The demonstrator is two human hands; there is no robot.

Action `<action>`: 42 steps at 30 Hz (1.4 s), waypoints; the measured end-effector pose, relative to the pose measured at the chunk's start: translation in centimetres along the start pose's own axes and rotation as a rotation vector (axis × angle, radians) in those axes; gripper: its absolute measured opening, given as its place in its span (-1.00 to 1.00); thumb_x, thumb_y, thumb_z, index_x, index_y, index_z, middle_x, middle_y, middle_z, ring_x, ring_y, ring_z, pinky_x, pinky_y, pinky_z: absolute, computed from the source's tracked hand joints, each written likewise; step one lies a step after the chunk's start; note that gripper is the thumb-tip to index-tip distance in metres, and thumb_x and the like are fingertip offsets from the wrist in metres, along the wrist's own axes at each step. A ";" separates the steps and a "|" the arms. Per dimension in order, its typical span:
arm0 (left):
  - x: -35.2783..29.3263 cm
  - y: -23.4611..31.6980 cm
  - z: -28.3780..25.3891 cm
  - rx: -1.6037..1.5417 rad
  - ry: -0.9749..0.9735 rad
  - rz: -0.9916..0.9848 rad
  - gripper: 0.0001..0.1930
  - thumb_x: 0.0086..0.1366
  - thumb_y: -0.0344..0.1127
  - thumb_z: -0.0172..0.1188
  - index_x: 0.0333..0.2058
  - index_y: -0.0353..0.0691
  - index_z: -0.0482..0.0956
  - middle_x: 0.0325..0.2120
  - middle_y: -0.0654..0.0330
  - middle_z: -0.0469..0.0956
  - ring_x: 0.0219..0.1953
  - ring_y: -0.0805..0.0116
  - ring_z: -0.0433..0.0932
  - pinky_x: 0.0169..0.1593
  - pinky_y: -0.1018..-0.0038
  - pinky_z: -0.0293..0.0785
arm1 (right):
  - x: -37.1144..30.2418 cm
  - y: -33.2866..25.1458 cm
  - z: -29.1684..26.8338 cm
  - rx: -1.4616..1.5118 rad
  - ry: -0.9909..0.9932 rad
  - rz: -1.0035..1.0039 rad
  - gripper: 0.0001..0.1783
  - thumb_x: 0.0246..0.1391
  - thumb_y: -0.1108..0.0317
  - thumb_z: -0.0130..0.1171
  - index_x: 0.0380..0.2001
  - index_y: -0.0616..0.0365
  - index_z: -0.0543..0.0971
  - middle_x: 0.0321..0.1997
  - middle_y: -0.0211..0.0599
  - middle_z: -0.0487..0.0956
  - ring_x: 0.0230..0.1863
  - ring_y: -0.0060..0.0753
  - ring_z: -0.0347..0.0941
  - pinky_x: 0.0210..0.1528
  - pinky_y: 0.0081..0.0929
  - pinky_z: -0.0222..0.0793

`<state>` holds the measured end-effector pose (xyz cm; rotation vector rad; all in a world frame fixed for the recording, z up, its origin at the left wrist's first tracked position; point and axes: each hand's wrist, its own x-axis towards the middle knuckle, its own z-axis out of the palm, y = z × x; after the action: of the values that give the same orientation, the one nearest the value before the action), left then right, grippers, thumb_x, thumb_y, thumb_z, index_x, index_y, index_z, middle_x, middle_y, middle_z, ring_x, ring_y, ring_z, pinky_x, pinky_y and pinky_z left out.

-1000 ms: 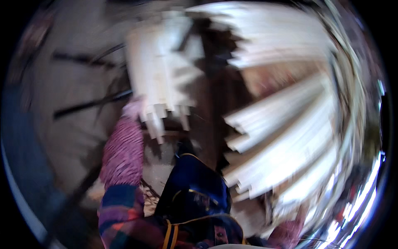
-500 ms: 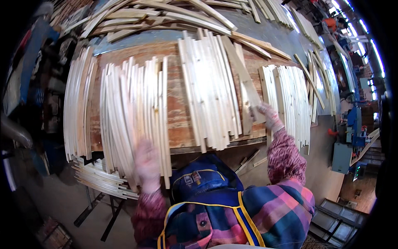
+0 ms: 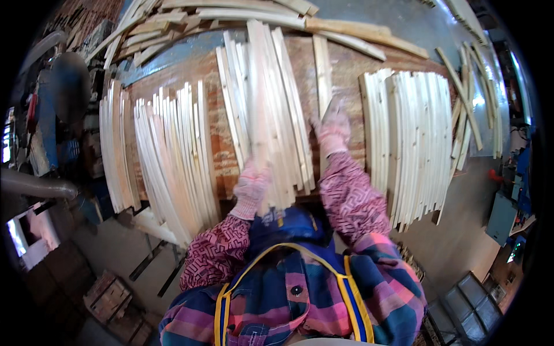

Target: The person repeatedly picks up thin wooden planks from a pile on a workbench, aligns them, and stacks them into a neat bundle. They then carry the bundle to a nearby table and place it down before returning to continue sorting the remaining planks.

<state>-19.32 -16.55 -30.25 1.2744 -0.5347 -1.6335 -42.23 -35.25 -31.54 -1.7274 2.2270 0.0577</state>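
My left hand [image 3: 252, 183], in a pale glove, is closed around the near part of a wooden strip [image 3: 261, 98]. The strip is blurred and lies lengthwise over the middle bundle of pale strips [image 3: 289, 115]. To the right of that bundle, my right hand [image 3: 335, 128], also gloved, rests over a single strip [image 3: 322, 69]. Its fingers point away from me with the thumb apart, and it covers part of that strip. Patterned oversleeves cover both forearms.
A worn wooden tabletop [image 3: 225, 141] carries two strip bundles [image 3: 173, 138] on the left and a large bundle [image 3: 418, 138] on the right. Loose boards [image 3: 248, 16] are piled along the far side. Blue machinery [image 3: 522, 179] stands at the far right, and a grey pipe [image 3: 37, 183] at the left.
My left hand has moved right, from the left bundle to the middle bundle, and grips a strip there. My right hand has moved left and let go of the darker strip it held.
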 end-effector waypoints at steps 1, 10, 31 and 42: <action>-1.4 0.1 -1.8 0.400 0.160 0.071 -0.29 0.30 -0.31 0.17 0.36 -0.29 0.11 0.13 -0.02 0.46 0.10 0.23 0.49 0.15 0.40 0.43 | 0.3 0.9 0.8 0.025 0.056 -0.050 -0.05 -0.02 -0.16 0.29 0.34 0.02 0.19 0.13 0.11 0.46 0.09 0.02 0.47 0.12 -0.21 0.45; 0.3 0.1 -5.9 1.509 0.293 -0.003 -0.26 0.31 0.23 0.04 0.32 -0.07 0.23 0.13 -0.04 0.38 0.08 -0.04 0.43 0.07 0.12 0.46 | -4.5 5.1 -0.8 0.231 -0.513 -0.257 -0.40 0.21 -0.10 0.05 0.10 0.14 0.54 0.00 0.08 0.59 0.15 -0.02 0.48 0.25 -0.19 0.32; 6.9 1.9 -2.7 -0.085 0.381 -0.019 -0.42 0.35 -0.51 0.05 0.30 -0.26 0.10 0.02 -0.23 0.51 0.00 0.01 0.61 0.05 0.21 0.67 | -1.8 -4.6 -1.7 0.150 -0.258 -0.074 0.03 -0.12 -0.39 0.30 0.15 0.32 0.45 0.16 0.11 0.50 0.20 0.03 0.43 0.22 -0.16 0.35; 7.6 24.7 1.9 -0.243 -0.272 0.369 -0.14 0.28 -0.34 0.13 0.43 -0.14 -0.21 0.36 -0.24 0.04 0.02 0.13 0.56 -0.06 0.35 0.65 | -1.4 -7.1 -20.8 0.728 0.671 -0.431 -0.32 -0.11 -0.04 0.47 -0.01 0.19 0.56 -0.16 -0.11 0.64 -0.20 -0.11 0.59 -0.13 -0.25 0.51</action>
<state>-10.77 -34.45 -13.66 0.7292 -0.6701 -1.5090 -39.83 -40.51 -10.28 -1.8582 1.7803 -1.4139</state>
